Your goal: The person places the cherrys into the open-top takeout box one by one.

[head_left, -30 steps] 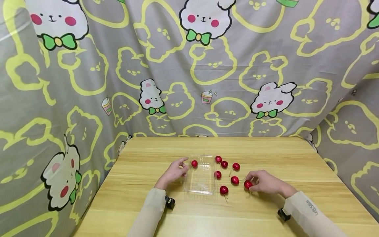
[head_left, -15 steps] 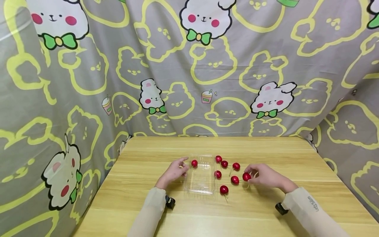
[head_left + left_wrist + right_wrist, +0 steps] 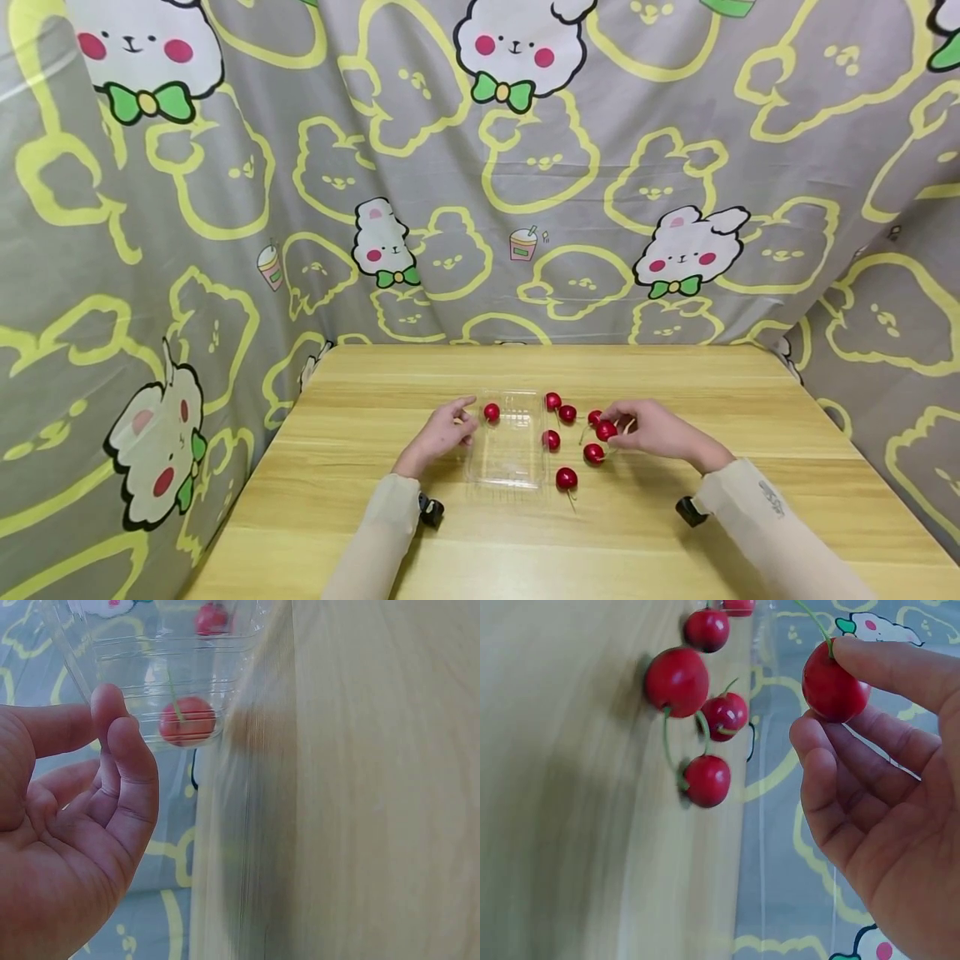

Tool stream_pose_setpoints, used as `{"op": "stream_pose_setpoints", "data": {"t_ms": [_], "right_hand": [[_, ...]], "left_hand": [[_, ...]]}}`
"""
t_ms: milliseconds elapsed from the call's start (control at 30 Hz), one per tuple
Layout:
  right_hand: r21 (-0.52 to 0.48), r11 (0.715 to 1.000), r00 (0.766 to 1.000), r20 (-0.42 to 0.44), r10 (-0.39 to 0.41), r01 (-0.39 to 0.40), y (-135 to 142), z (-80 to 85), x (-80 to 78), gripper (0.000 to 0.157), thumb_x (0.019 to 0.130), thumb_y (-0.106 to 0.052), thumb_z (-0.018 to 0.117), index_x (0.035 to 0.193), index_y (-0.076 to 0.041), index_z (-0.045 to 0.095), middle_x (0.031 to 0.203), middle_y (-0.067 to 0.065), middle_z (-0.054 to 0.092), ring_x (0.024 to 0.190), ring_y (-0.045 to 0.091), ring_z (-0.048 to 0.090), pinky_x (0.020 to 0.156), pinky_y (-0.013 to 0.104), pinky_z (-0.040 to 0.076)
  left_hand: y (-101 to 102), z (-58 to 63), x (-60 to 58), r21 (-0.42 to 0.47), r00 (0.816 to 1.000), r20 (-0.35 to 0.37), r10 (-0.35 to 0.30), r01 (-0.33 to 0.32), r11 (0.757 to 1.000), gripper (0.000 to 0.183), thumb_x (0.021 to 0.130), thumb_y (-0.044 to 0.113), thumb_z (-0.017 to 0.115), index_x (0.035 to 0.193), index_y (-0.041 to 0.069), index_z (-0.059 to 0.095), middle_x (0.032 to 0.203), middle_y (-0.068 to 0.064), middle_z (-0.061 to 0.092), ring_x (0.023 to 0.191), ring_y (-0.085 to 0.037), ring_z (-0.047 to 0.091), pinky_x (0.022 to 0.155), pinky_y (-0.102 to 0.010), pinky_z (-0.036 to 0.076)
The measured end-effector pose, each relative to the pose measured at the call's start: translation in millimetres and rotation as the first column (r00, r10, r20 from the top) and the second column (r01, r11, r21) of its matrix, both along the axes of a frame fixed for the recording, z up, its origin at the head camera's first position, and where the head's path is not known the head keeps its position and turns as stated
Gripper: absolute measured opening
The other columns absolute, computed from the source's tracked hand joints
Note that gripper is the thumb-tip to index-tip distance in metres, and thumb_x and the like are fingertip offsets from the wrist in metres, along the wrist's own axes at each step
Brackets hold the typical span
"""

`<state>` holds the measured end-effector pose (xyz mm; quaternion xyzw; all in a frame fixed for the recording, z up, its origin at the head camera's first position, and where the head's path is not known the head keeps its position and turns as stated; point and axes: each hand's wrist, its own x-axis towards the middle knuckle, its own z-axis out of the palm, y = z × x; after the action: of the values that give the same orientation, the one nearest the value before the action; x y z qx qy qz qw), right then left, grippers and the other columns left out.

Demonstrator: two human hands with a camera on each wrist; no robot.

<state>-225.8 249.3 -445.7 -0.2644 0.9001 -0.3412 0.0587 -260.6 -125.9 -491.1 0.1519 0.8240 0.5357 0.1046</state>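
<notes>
Wooden table point(image 3: 300, 500), clear plastic box point(image 3: 510, 454), one cherry point(image 3: 491, 412) inside

In the head view, the table point(image 3: 525, 550) is looked at from above its near side, forward and down, the upper part of the frame being filled by the curtain point(image 3: 465, 179). In the left wrist view, the left hand point(image 3: 75, 851) is seen close up at the left, with the table turned sideways at the right. This is mirrored in the right wrist view. The clear box point(image 3: 510, 454) is shared by the head and left wrist views, several cherries point(image 3: 679, 682) by the head and right wrist views.
</notes>
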Motion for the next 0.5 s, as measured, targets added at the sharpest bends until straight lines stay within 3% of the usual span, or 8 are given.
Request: {"op": "stream_pose_setpoints", "data": {"t_ms": [500], "right_hand": [[0.002, 0.999, 0.999, -0.011, 0.040, -0.040, -41.3, 19.2, -11.0, 0.031, 0.084, -0.026, 0.073, 0.110, -0.012, 0.067, 0.089, -0.007, 0.062, 0.079, 0.012, 0.056, 0.069, 0.028, 0.050]], "left_hand": [[0.1, 0.3, 1.5, 0.008, 1.000, 0.003, -0.002, 0.002, 1.000, 0.051, 0.095, 0.003, 0.053, 0.142, -0.004, 0.036, 0.087, -0.009, 0.055, 0.065, -0.019, 0.062, 0.063, -0.035, 0.057]]}}
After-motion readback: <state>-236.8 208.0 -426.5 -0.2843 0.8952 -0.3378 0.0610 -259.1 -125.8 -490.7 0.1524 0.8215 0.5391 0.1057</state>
